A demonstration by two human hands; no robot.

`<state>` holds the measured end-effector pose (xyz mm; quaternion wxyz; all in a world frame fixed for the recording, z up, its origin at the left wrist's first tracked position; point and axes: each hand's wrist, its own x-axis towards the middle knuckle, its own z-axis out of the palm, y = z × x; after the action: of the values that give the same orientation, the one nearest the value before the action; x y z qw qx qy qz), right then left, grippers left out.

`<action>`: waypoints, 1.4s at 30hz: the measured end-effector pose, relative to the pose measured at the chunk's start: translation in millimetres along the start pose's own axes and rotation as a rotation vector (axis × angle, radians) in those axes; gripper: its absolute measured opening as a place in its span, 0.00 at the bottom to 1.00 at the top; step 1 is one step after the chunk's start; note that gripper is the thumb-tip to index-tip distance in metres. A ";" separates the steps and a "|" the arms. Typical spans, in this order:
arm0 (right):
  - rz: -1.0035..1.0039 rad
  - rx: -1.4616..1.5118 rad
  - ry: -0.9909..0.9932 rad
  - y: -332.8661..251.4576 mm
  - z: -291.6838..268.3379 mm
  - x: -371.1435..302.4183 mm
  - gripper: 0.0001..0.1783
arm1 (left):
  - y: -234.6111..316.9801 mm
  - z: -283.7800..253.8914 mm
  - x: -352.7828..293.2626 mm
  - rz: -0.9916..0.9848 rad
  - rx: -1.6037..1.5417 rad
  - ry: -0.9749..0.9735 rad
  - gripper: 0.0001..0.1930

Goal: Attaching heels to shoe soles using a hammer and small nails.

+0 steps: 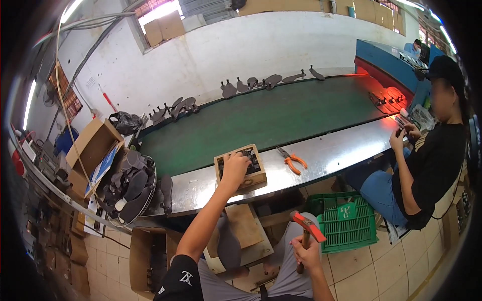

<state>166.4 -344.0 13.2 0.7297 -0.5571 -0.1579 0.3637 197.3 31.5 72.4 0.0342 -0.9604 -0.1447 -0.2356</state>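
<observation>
Metal bench edge (324, 168): between left hand (237, 166) and right hand (307, 252), well apart from the latter. Left hand: inside wooden box (257, 179), hold indiscernible. Right hand: closed around red-headed hammer (310, 227).

White wall (281, 45), tiled floor (401, 258), bright window (161, 11)

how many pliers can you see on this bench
1: the orange-handled pliers, just right of the wooden box. The left hand partly covers its inside, so others may be hidden.
</observation>
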 end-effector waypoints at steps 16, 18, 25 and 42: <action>-0.378 -0.132 -0.248 -117.6 79.0 43.3 0.16 | 99.5 -159.5 -111.6 -0.866 -2.262 -0.368 0.12; -0.362 -0.166 -0.302 -114.7 88.2 44.1 0.18 | 107.6 -166.9 -122.8 -0.932 -2.183 -0.306 0.13; -0.536 -0.368 -0.323 -97.9 116.8 37.1 0.22 | 109.0 -181.1 -165.0 -0.947 -1.986 -0.071 0.11; -0.061 -0.016 -0.499 -66.1 153.3 34.4 0.09 | 63.5 -178.4 -219.7 -0.909 -1.945 -0.115 0.13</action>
<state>116.0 -220.2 119.1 0.6743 -0.4508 -0.3527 0.4666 -49.1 -110.6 129.1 -0.8423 -0.4414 -0.2404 -0.1948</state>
